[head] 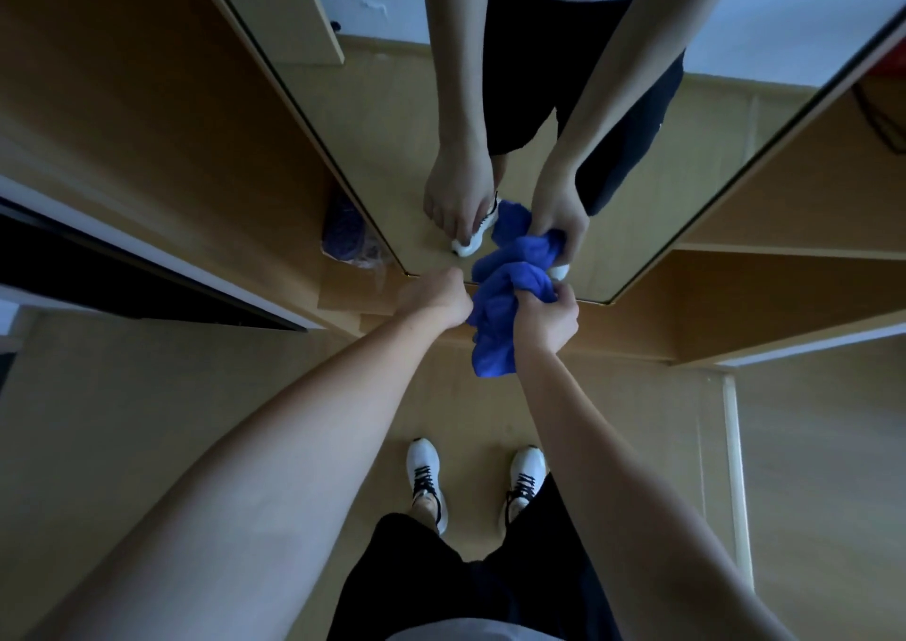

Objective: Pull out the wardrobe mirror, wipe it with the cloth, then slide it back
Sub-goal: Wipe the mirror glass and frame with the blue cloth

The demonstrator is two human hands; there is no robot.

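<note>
The tall framed wardrobe mirror [490, 101] stands pulled out. Right hand [549, 317] grips the crumpled blue cloth [500, 307] at its bottom edge; left hand [436, 297] curled, contents unclear. Sliding back remains.

The mirror [402, 116] runs out past the top edge, so its upper part is not seen, and its bottom edge is covered in the middle by the left hand [436, 297] and the blue cloth [500, 307]. The left hand's fingers point away from the camera; whether they touch the glass or curl on its edge cannot be told. The cloth hides most of the right hand's [551, 317] fingers. A purple bundle [350, 236] on the wardrobe floor sits half behind the mirror's left edge, too blurred to name. Both arms are cut off by the bottom edge
</note>
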